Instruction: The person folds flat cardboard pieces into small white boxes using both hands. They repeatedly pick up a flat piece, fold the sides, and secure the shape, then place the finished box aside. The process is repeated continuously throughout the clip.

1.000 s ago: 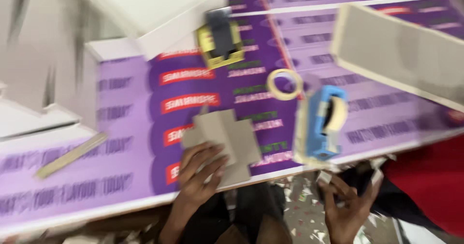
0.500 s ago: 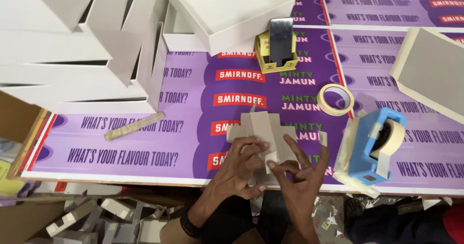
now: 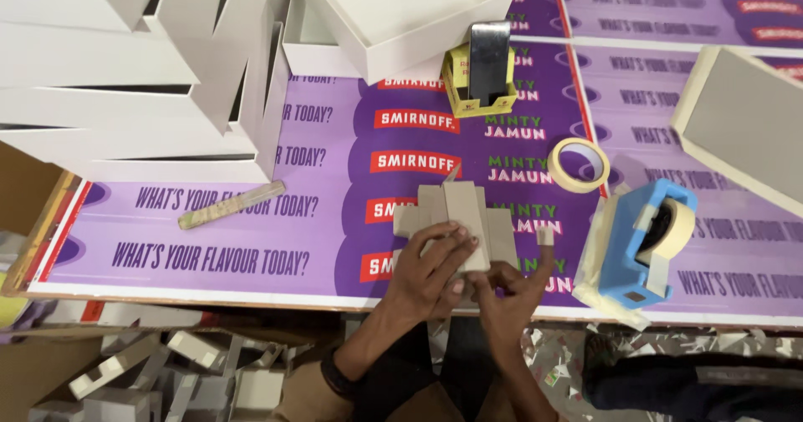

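Observation:
A flat grey cardboard cut-out (image 3: 456,213) with side flaps lies on the purple printed table cover (image 3: 251,246) near the front edge. My left hand (image 3: 427,271) presses down on its near part with fingers spread. My right hand (image 3: 510,292) is beside it at the cut-out's right near corner, with a short strip of pale tape (image 3: 544,236) stuck on a raised fingertip. The blue tape dispenser (image 3: 640,242) stands just right of my right hand.
A loose roll of masking tape (image 3: 579,165) lies behind the dispenser. A small yellow box holding a dark phone (image 3: 483,79) stands further back. White box shells (image 3: 142,62) are stacked at left, a grey board (image 3: 744,125) at right, a wooden stick (image 3: 232,205) at left, scraps on the floor.
The view has steadied and shifted. My right hand came up from below the table edge to the cut-out and now carries a tape strip; my left hand stays on the cardboard.

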